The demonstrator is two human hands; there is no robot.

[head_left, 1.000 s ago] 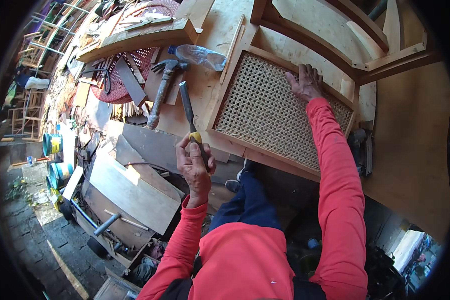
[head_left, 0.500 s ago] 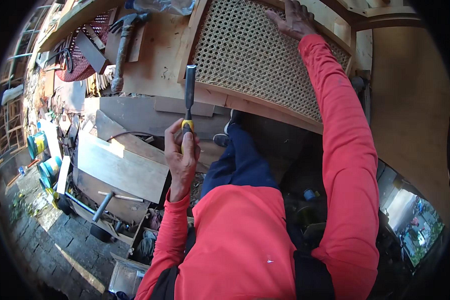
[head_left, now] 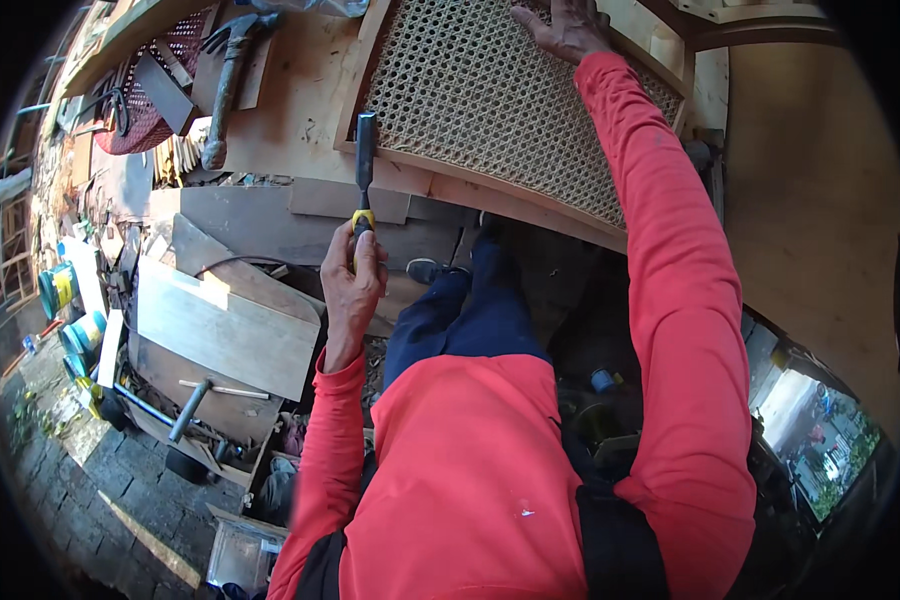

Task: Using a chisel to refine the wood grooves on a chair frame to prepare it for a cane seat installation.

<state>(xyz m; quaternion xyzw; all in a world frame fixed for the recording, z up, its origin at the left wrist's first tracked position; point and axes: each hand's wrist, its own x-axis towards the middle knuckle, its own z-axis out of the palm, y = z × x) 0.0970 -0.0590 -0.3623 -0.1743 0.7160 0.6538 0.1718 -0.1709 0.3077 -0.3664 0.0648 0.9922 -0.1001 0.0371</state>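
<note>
Outdoor wkshop, cluttered wooden workbench up top, scrap boards and paint cans on paved ground to person's left. On bench lies a wood frame w/ woven cane panel. Left hand fully closed round yellow-black handle of a chisel, held off the bench edge, blade pointing up toward frame's near rail, tip just at the rail's edge; contact can't tell. Right hand flat, fingers spread, palm down on cane at frame's far side. Hammer lies on bench left of frame, apart from both hands. Red woven basket further left.
</note>
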